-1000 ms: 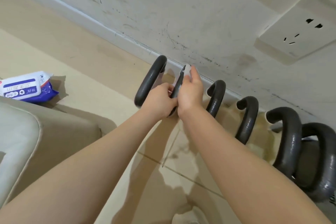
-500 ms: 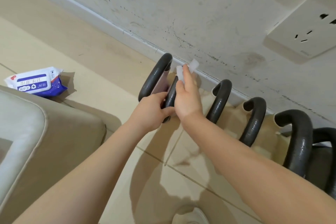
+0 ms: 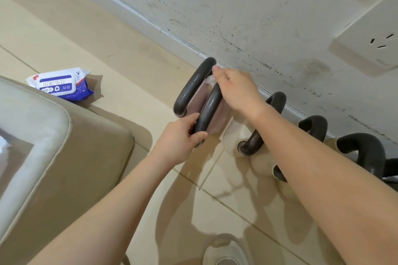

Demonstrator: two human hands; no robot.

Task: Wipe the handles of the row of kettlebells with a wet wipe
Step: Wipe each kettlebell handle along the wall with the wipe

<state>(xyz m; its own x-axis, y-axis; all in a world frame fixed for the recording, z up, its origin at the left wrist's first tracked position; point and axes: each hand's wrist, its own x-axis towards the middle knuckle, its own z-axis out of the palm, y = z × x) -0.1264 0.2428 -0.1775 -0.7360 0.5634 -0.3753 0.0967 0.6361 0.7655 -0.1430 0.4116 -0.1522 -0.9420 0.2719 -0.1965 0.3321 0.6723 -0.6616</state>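
A row of kettlebells with dark handles stands along the wall. My left hand [image 3: 183,137] grips the near end of the second handle [image 3: 210,109]. At that handle's far end my right hand [image 3: 235,90] curls over the top and presses a white wet wipe [image 3: 210,79] against it; only a scrap of the wipe shows by my fingers. The first handle [image 3: 191,86] stands just left of it. Further handles [image 3: 257,137] [image 3: 314,125] [image 3: 366,146] follow to the right, partly hidden behind my right forearm.
A blue and white pack of wet wipes [image 3: 59,84] lies on the tiled floor at the left. A beige padded seat [image 3: 53,135] fills the lower left. A wall socket [image 3: 370,49] sits upper right. The toe of a shoe [image 3: 224,251] shows at the bottom edge.
My right hand has slid with the wipe up to the far end of the second handle and curled over it. My left hand keeps its grip at the near end. The view has shifted closer.
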